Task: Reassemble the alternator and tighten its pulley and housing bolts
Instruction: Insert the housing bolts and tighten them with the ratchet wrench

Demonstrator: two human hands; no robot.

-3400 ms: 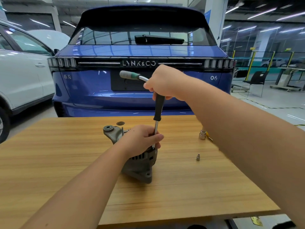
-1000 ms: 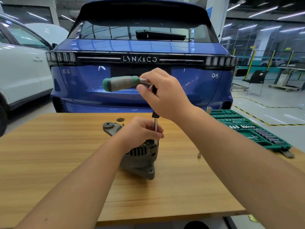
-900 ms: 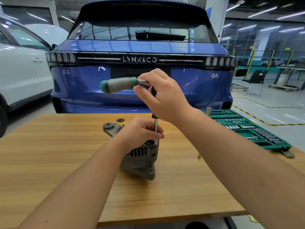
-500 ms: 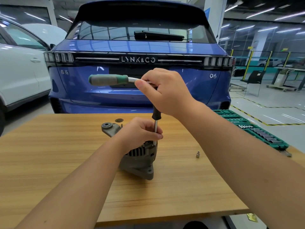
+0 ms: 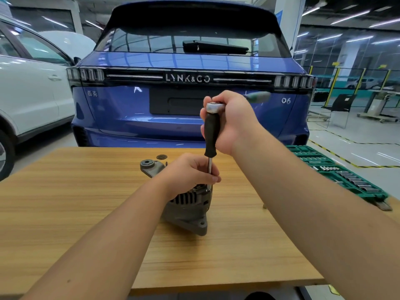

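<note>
fingers (image 5: 213, 179) of the left hand (image 5: 190, 173) are curled around the thin metal shaft low on the upright driver (image 5: 211, 131), with the palm lying over the top of the alternator (image 5: 188, 207). fingers of the right hand (image 5: 232, 120) are clamped around the top of the driver's black grip, where the silver head of a ratchet (image 5: 214, 107) sits; its green handle (image 5: 258, 96) sticks out to the right behind the hand, blurred.

behind it all stands a blue car (image 5: 190, 83), its rear facing the counter (image 5: 65, 202), and a white car (image 5: 28, 94) is parked to the left of it. the wooden counter carries the alternator near its middle, a grey metal body with dark vent slots, resting on its side with a mounting ear (image 5: 149, 166) pointing to the far left. the driver's tip meets the housing at its upper right edge, just under the left fingers. a green socket set tray (image 5: 337, 174) lies open on the right end of the counter, well apart from the alternator. a small dark round washer (image 5: 161, 156) lies flat on the counter just beyond the mounting ear.
</note>
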